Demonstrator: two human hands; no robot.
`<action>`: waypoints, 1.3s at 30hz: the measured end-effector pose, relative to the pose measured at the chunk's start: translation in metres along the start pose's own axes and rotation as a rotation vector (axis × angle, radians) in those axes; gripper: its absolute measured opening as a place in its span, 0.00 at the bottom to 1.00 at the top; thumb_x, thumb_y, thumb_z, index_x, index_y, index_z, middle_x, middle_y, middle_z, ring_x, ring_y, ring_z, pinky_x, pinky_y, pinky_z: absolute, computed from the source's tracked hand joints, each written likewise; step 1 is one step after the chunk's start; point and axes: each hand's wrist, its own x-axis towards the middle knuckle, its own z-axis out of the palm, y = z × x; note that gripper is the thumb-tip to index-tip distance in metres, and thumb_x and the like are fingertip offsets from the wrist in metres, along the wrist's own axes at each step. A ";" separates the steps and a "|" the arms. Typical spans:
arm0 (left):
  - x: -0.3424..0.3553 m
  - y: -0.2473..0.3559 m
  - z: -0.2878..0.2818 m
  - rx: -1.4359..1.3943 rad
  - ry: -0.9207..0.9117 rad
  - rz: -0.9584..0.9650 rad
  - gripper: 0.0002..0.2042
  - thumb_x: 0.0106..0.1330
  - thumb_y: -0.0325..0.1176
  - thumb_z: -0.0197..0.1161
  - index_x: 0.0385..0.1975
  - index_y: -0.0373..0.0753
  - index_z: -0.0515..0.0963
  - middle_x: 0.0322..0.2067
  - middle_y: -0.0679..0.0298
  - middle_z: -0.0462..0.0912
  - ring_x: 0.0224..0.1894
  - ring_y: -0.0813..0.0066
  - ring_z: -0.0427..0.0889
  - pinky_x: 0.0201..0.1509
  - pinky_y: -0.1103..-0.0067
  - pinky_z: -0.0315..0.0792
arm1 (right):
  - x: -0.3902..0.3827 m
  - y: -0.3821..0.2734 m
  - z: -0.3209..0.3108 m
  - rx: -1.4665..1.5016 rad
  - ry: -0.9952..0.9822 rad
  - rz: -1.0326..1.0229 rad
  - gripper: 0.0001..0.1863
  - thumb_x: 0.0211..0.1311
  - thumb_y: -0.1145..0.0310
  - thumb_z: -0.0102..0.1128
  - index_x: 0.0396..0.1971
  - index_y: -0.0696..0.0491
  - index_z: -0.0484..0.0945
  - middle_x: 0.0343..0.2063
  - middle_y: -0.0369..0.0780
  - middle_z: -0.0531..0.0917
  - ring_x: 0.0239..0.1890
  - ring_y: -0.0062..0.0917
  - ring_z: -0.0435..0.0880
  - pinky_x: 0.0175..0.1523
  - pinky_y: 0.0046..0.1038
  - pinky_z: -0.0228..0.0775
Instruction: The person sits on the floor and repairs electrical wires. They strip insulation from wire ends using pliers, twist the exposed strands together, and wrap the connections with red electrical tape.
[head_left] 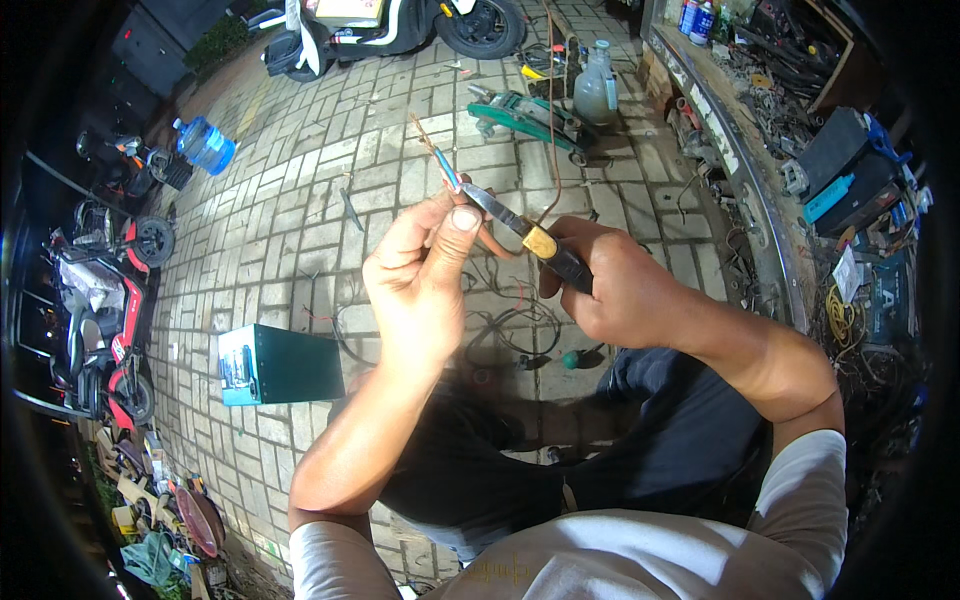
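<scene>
My left hand (425,260) pinches an electric cable between thumb and fingers. Past the fingertips, a blue insulated wire (444,164) sticks up, with bare copper strands (424,133) fanned out at its end. The orange-brown cable sheath (494,242) runs out below the thumb. Gripped by its black handle in my right hand (610,280) is a knife (542,243) with a yellow band. Its dark blade points up and left, and the tip meets the cable just above my left thumb. My right fingers partly hide the handle.
On the paving below lie loose thin wires (515,325) and a green-topped tool (571,359). A dark green box (290,365) stands at left. Farther off are a green floor jack (525,120), a large jug (596,85), a water bottle (205,147) and parked scooters. A cluttered bench (735,140) borders the right.
</scene>
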 end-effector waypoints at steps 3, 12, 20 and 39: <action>0.000 -0.003 0.000 -0.028 -0.024 -0.012 0.11 0.64 0.29 0.61 0.43 0.31 0.77 0.39 0.55 0.82 0.43 0.73 0.80 0.55 0.74 0.70 | -0.001 -0.002 0.000 0.001 0.012 -0.013 0.05 0.46 0.79 0.53 0.23 0.61 0.77 0.29 0.47 0.76 0.32 0.42 0.78 0.39 0.36 0.70; 0.001 -0.002 0.000 0.009 -0.026 0.012 0.12 0.64 0.29 0.61 0.44 0.30 0.76 0.39 0.55 0.82 0.42 0.72 0.80 0.55 0.74 0.70 | -0.004 -0.009 -0.004 -0.102 0.056 -0.020 0.05 0.46 0.77 0.53 0.19 0.63 0.71 0.19 0.50 0.74 0.24 0.45 0.74 0.32 0.39 0.65; 0.001 0.003 0.005 0.150 -0.040 0.067 0.11 0.67 0.28 0.58 0.43 0.28 0.76 0.33 0.60 0.81 0.35 0.80 0.77 0.39 0.83 0.72 | -0.006 -0.019 -0.012 -0.078 -0.046 0.127 0.07 0.46 0.75 0.51 0.24 0.63 0.74 0.20 0.52 0.76 0.26 0.47 0.78 0.33 0.39 0.68; 0.000 0.006 0.011 0.266 -0.065 0.062 0.11 0.70 0.29 0.52 0.46 0.29 0.76 0.30 0.66 0.80 0.35 0.83 0.77 0.40 0.84 0.72 | -0.012 -0.002 -0.008 0.023 -0.071 0.093 0.09 0.48 0.73 0.53 0.18 0.64 0.71 0.11 0.49 0.71 0.16 0.40 0.74 0.25 0.38 0.62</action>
